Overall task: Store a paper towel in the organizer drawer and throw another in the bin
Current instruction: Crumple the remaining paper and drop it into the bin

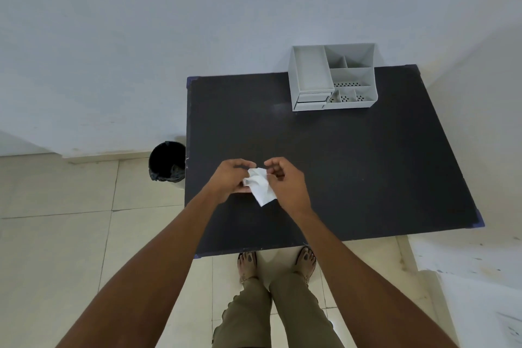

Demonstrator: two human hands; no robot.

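A white paper towel [261, 186] is held in the middle of the frame, above the dark table [367, 164]. It is bunched in the closed left hand [230, 178] and pinched at its top edge by the right hand [284, 182].

Judged from this, the towel is being crumpled or folded. Next, it must be carried either to the closed drawers [312, 101] of the grey organizer [333, 76], upper right, or to the black bin [167, 160], at the left.

No brand or writing can be read.

arms: bare, sleeveless | trousers [296, 316]: olive | sandals [306, 261]: strappy, open-toed
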